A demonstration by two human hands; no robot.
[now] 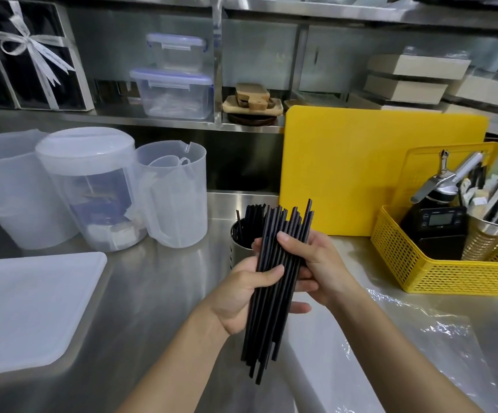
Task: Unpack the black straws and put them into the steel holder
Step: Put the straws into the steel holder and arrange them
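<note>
Both hands hold one bundle of black straws (274, 281) above the steel counter (152, 293). The left hand (241, 296) wraps the bundle from the left near its middle, thumb pressed across the front and fingers curled behind. The right hand (316, 269) clasps it from the right a little higher, thumb laid on the front and fingers closed underneath. The bundle tilts slightly, upper ends leaning away and to the right, lower ends uneven and pointing toward the person.

Just behind the hands stands the holder (240, 251), partly hidden by them, with a few black straws already upright inside it. A clear plastic wrapper (420, 329) lies flat on the counter to the right, below the right forearm.

A yellow board (361, 168) leans against the back, beside a yellow basket (420, 263) of utensils. Three plastic jugs (92, 189) stand at the left, and a white tray (27, 308) lies in front of them.
</note>
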